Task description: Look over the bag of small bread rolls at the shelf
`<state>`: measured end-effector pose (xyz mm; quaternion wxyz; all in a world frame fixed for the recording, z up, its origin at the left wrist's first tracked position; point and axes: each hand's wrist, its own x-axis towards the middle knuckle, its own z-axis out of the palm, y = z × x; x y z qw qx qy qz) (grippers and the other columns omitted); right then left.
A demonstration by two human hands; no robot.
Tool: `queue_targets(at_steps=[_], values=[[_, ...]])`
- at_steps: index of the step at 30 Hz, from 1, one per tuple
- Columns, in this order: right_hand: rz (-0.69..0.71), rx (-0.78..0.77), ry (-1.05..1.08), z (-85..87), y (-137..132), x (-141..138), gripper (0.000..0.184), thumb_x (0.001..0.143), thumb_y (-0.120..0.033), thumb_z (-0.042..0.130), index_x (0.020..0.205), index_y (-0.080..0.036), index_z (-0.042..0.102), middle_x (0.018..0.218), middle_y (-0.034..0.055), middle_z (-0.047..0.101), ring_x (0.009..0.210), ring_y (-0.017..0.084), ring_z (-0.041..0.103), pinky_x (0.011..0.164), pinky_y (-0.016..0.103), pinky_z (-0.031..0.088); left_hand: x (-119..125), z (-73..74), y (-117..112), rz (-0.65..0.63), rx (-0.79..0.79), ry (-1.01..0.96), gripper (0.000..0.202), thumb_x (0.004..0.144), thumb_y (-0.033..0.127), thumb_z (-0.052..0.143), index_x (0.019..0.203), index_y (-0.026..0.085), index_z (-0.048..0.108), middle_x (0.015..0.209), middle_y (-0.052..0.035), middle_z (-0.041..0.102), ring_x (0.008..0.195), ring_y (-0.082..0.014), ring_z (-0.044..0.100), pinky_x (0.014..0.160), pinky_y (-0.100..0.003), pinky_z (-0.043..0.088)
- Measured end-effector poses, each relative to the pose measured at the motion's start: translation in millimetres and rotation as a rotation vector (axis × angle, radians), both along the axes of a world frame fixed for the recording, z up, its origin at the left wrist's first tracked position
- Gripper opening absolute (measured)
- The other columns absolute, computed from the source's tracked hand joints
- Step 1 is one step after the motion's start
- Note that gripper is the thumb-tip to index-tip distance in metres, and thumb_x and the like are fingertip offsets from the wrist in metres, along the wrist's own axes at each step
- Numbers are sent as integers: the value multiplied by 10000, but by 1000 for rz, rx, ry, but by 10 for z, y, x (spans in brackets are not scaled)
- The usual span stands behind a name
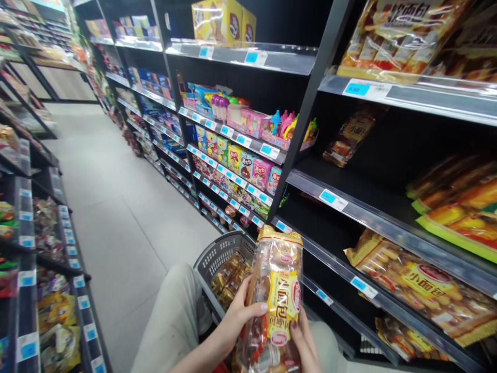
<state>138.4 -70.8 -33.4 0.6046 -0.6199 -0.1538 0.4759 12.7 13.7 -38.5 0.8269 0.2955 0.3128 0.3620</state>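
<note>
Shop aisle, grey tiled floor (116,217) running off to upper left, dark shelving on both sides. Bread bag (274,298) is sitting upright-ish at bottom centre, clear plastic with a yellow label, small rolls inside, crimped top pointing up. Both hands are gripping it: left hand (236,316) is wrapping the bag's left edge, thumb pressing across the front; right hand (305,342) is pinching the lower right edge, fingers curling behind. Bag is hovering just above and in front of a grey basket (217,254), which is carrying more wrapped rolls. Person's light trouser leg (171,321) is showing left of the basket. Right-hand shelves (388,233) are holding similar bread packs (419,290) with blue price tags on the rails. Further down, toy and candy boxes (248,166) are filling the next bay.
</note>
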Motion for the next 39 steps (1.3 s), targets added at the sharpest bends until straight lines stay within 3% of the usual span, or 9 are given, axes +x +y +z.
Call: queue_targets(at_steps=[5,12,21,27,34,39], values=[[-20,-43,37,-50,7,-1,727,609,-589,660,1206,-208,496,1226,88,584,1138,287,524,860,384,492,17,-28,12,-16,-35,20,723,655,207,686,1283,182,328,1223,-129,566,1116,-293,534,930,-393,433],[-48,57,14,-129,45,-21,611,662,-541,642,1164,-206,548,1199,80,602,1113,269,545,906,394,468,19,6,47,-45,-73,25,748,661,208,677,1310,190,305,1244,-124,552,1102,-283,544,915,-381,442],[-18,-68,47,-198,17,25,755,633,-588,635,1261,-205,463,1274,104,544,1087,305,561,826,416,508,27,49,64,-81,-49,28,661,683,223,665,1266,186,354,1235,-122,559,1073,-284,566,931,-394,430],[-27,28,97,-365,18,51,663,671,-537,634,1223,-201,487,1321,78,506,1226,271,450,1004,409,389,34,38,74,-95,-40,42,648,694,214,650,1263,193,341,1256,-118,540,1101,-282,550,950,-393,416],[5,-10,77,-334,10,71,675,686,-555,610,1256,-218,483,1321,64,509,1219,275,459,959,415,437,38,66,98,-108,-63,66,682,693,234,650,1278,182,302,1242,-126,547,1068,-283,571,934,-403,432],[-18,-8,97,-314,23,69,724,655,-564,642,1273,-225,475,1309,67,521,1219,280,451,998,419,387,53,76,99,-104,-46,92,729,677,252,679,1287,182,285,1225,-121,560,1072,-280,567,931,-400,437]])
